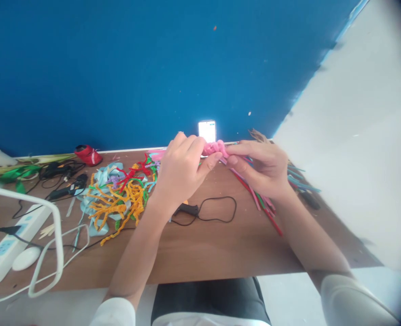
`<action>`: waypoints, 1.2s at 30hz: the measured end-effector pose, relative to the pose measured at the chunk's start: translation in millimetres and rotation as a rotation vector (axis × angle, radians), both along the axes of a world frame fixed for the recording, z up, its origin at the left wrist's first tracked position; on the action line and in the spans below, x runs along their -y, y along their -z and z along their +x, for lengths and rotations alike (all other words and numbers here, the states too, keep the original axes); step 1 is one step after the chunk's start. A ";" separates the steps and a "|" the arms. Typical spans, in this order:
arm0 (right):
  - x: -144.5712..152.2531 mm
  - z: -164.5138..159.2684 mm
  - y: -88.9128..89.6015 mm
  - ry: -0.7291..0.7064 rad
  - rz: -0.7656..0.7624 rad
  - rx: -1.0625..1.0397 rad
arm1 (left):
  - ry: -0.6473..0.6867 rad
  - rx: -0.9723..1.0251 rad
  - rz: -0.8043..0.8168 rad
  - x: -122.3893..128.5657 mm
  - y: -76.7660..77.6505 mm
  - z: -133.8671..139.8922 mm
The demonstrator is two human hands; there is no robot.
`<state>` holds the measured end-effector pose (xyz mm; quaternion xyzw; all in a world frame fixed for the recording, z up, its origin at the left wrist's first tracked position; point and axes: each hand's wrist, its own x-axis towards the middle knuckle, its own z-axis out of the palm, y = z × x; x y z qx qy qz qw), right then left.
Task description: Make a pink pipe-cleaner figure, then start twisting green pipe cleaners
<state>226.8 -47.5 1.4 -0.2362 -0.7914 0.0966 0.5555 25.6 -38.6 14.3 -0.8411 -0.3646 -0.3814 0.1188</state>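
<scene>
Between my two hands is a twisted bundle of pink pipe cleaners (215,147), held up above the table in front of a lit phone (207,131). My left hand (183,165) grips its left side, with the thumb pressed near the lower edge. On the right end, my right hand (259,165) pinches it between thumb and fingers. Below and behind the right hand lie loose pipe cleaners (253,197) in pink, red, green and purple. A black-handled tool (187,208) with a looped cord rests on the table under my hands.
Left on the brown table (200,253) is a heap of orange pipe cleaners (122,203) mixed with pale blue ribbon (100,224). Farther left are a glue gun (69,186), a white power strip (13,244) and a white tubular frame (58,240). A blue wall (146,68) stands behind.
</scene>
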 end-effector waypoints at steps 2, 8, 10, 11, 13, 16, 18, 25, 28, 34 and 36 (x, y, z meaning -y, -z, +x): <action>0.7 -0.2 1.1 0.006 -0.027 -0.025 | 0.005 -0.012 -0.005 0.2 -0.3 0.4; 0.2 2.5 2.3 -0.013 -0.059 0.001 | 0.013 -0.061 -0.022 -0.4 -0.9 0.1; -0.7 3.7 2.4 -0.025 -0.071 -0.006 | 0.015 -0.066 -0.027 -0.6 -0.5 0.5; -1.2 4.0 2.5 -0.030 -0.079 -0.016 | 0.015 -0.066 -0.029 -0.5 -0.2 1.0; -2.3 3.8 2.5 -0.050 -0.086 -0.031 | 0.006 -0.058 -0.029 -0.3 0.7 2.1; -3.6 2.4 1.7 -0.089 -0.067 -0.017 | -0.021 -0.032 -0.010 0.4 2.1 3.8; -3.9 1.4 0.9 -0.090 -0.051 0.000 | -0.023 -0.030 -0.005 1.0 2.4 4.4; -0.9 1.5 4.1 0.008 -0.020 -0.022 | 0.004 -0.029 -0.031 -0.5 1.4 4.3; 0.5 0.9 3.9 0.014 -0.026 -0.030 | 0.008 -0.021 -0.033 -2.0 1.5 4.3; 0.5 -0.6 -1.6 -0.046 -0.020 0.028 | 0.026 0.007 -0.028 -3.0 2.0 3.0; 0.2 -0.5 -2.1 -0.051 -0.012 0.039 | 0.033 0.020 -0.021 -3.2 2.4 2.9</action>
